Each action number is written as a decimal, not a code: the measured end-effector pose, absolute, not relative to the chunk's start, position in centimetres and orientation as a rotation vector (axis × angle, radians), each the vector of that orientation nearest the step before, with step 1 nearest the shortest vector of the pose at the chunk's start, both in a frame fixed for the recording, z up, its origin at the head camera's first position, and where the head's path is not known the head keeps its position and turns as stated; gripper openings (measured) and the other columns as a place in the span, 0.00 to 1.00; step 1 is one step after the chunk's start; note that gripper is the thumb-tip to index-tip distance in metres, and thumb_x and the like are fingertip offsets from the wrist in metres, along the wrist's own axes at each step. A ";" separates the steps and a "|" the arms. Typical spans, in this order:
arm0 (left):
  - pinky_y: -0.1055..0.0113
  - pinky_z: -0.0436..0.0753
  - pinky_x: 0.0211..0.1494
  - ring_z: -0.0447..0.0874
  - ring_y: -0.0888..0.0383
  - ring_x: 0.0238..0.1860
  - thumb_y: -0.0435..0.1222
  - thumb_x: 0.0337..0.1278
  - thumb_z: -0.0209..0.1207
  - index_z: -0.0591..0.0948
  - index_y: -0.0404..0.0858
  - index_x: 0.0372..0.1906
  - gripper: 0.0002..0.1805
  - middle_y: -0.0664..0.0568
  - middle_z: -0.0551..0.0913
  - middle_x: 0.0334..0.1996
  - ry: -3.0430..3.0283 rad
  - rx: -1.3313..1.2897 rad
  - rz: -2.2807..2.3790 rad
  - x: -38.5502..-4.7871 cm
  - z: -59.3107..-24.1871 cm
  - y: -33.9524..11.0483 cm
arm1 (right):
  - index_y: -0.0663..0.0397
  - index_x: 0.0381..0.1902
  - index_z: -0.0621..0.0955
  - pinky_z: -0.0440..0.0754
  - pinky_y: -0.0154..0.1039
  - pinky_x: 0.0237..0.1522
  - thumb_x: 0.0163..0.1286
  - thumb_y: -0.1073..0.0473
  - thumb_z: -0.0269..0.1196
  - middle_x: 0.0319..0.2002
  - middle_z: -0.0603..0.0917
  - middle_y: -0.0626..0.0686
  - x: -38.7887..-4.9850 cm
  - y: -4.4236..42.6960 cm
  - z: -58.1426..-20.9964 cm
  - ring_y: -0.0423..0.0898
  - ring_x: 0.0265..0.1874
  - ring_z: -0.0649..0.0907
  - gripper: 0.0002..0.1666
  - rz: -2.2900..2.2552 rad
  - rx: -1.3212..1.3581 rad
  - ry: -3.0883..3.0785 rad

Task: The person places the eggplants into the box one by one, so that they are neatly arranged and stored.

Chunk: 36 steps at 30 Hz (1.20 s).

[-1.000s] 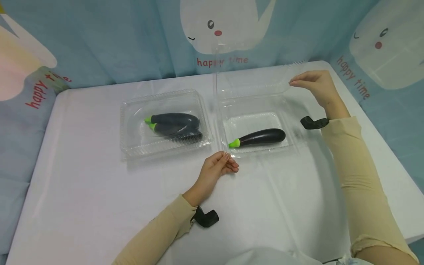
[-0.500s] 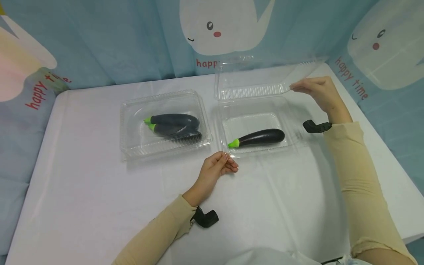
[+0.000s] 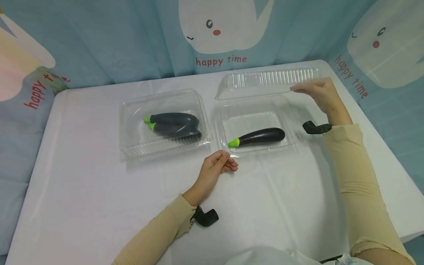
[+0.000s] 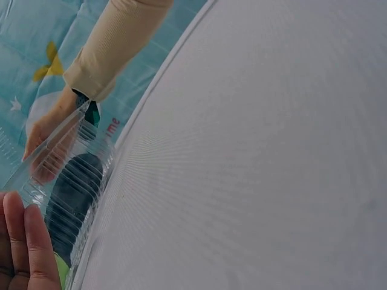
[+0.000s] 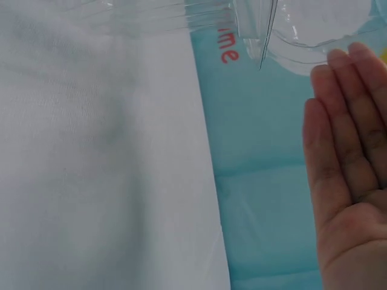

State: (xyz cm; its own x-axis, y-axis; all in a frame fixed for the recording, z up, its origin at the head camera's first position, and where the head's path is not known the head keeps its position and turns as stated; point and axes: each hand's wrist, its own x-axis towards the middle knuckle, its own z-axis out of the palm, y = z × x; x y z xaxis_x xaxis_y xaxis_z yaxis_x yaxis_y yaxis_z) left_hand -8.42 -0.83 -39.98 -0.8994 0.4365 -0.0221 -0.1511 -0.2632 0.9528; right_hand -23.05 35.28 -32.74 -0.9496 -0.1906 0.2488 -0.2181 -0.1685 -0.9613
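A clear plastic clamshell container [image 3: 255,117] stands open on the right of the table. One dark eggplant [image 3: 263,137] with a green stem lies in its base. My left hand [image 3: 215,163] pinches the base's near left corner between thumb and forefinger. The clear lid [image 3: 261,82] is tilted back behind the base. My right hand [image 3: 318,92] has its fingertips at the lid's right edge, with fingers extended. In the right wrist view those fingers [image 5: 347,121] look straight, beside the lid's corner [image 5: 260,42]; the thumb is hidden there.
To the left, a second clear container [image 3: 132,141] is closed over two eggplants [image 3: 173,119]. White cloth covers the table [image 3: 99,206]. A blue curtain [image 3: 132,44] with printed whales hangs behind and at the sides.
The lid has swung back and down, away from the base, from nearly upright. My right hand has shifted slightly down and its fingers have straightened. My left hand stays at the corner.
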 end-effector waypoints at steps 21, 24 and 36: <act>0.60 0.82 0.45 0.83 0.60 0.35 0.34 0.72 0.44 0.74 0.22 0.37 0.16 0.38 0.81 0.34 1.704 0.420 2.181 -8.5 -40.2 -0.7 | 0.82 0.41 0.79 0.72 0.26 0.53 0.58 0.80 0.58 0.42 0.85 0.42 -19.4 34.9 -33.1 0.37 0.47 0.80 0.12 1.563 0.605 -2.510; 0.60 0.82 0.45 0.83 0.60 0.35 0.34 0.72 0.44 0.73 0.21 0.37 0.16 0.37 0.81 0.34 1.711 0.422 2.182 -8.5 -40.2 -0.7 | 0.82 0.41 0.78 0.70 0.28 0.56 0.57 0.80 0.59 0.42 0.84 0.38 -18.5 33.9 -32.4 0.35 0.47 0.79 0.12 1.437 0.580 -2.546; 0.60 0.82 0.46 0.83 0.55 0.37 0.41 0.73 0.38 0.72 0.22 0.39 0.23 0.30 0.78 0.37 1.689 0.383 2.194 -8.4 -39.6 -1.0 | 0.80 0.39 0.79 0.71 0.30 0.57 0.54 0.81 0.62 0.42 0.82 0.36 -17.2 32.7 -32.4 0.31 0.46 0.78 0.12 1.304 0.537 -2.530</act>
